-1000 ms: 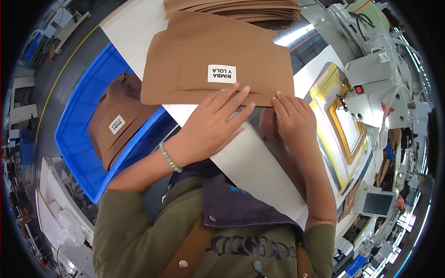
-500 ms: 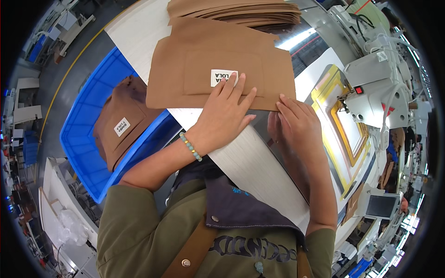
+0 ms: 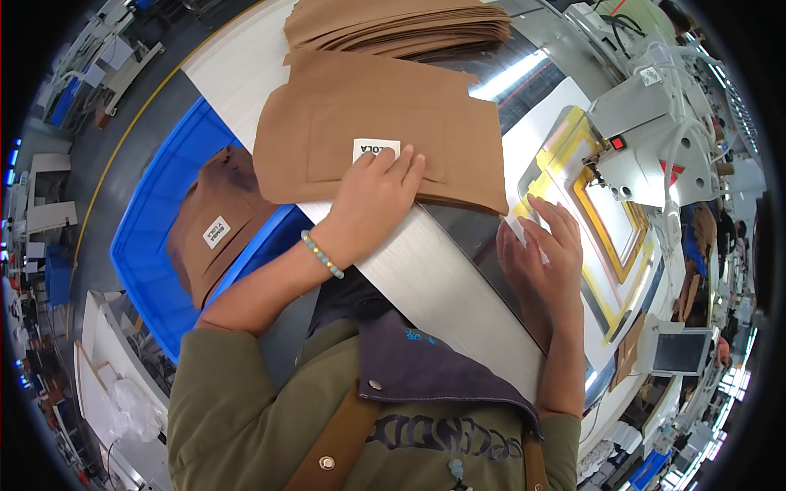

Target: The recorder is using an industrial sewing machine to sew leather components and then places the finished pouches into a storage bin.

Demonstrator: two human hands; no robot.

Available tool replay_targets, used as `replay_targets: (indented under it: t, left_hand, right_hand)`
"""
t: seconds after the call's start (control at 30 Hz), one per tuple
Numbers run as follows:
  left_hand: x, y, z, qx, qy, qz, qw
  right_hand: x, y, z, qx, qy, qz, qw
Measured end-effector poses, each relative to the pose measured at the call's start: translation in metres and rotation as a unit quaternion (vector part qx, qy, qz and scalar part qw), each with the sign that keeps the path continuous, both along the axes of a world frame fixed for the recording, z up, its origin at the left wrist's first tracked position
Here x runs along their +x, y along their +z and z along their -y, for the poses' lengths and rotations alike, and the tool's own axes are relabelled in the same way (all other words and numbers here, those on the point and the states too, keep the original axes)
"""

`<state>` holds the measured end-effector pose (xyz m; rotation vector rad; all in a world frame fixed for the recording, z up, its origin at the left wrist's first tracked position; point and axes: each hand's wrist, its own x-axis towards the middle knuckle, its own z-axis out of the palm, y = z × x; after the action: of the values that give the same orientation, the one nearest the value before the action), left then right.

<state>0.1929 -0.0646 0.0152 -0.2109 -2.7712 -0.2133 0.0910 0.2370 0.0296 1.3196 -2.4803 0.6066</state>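
A brown fabric panel (image 3: 327,90) with a stitched-on rectangular patch and a white label (image 3: 366,147) lies in front of me, partly over the table's near edge. My left hand (image 3: 378,190) rests flat on its lower middle, fingers spread and covering part of the label. Just off the panel's lower right corner, my right hand (image 3: 550,250) is raised with its fingers apart and nothing in them. Behind the panel sits a stack of similar brown pieces (image 3: 401,29).
At left stands a blue bin (image 3: 147,266) holding a brown labelled piece (image 3: 196,258). A white sewing machine (image 3: 655,135) stands at right beside a yellow-edged template frame (image 3: 618,262). Below it is a grey screen (image 3: 682,352). The table edge (image 3: 446,278) runs diagonally before me.
My right hand has let go of the panel's lower right corner and moved toward me, its fingers opening. The left hand stays on the panel, which appears slightly lower and further left.
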Motion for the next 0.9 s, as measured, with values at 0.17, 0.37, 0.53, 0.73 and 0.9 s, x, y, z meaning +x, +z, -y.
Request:
replay_targets:
  t: [0.17,0.37,0.53,0.73,0.9]
  left_hand:
    - [0.019,0.073,0.057,0.5,0.027,-0.059,0.863]
    - [0.032,0.079,0.131,0.585,0.141,-0.005,0.798]
    - [0.033,0.025,0.163,0.564,0.191,0.146,0.79]
    - [0.027,0.004,0.167,0.521,0.202,0.145,0.816]
    - [0.025,0.003,0.168,0.478,0.183,0.193,0.837]
  right_hand:
    - [0.006,0.0,-0.003,-0.052,0.007,0.005,0.999]
    - [0.007,0.004,-0.006,-0.052,0.029,0.022,0.998]
    - [0.006,0.001,-0.009,-0.029,0.044,0.028,0.998]
    - [0.003,-0.002,-0.009,-0.017,0.05,0.042,0.998]
    - [0.004,-0.001,-0.01,-0.031,0.055,0.066,0.996]
